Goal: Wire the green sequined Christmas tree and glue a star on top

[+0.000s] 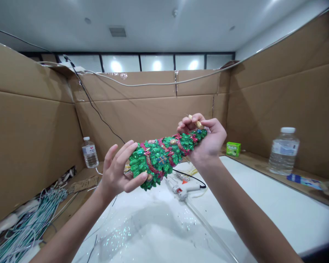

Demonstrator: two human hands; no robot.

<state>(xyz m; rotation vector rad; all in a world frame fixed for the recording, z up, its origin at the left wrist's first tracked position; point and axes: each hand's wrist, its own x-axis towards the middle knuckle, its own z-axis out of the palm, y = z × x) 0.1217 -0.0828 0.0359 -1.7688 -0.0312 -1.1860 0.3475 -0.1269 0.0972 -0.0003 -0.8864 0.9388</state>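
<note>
I seem to be working the tip of the tree (pixel 164 157) held over the table (pixel 263 204), my left hand (pixel 117 170) gripping its base and my right hand (pixel 208 140) closed on the tip and a wooden tool (pixel 196 122), so the next move needs a steady grip.

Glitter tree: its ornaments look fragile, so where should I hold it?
Probably by its two ends: the tree lies nearly level, tip right. Cup the wide base from the left, as the left hand does, and pinch the narrow tip from the right, like the right hand.
</note>
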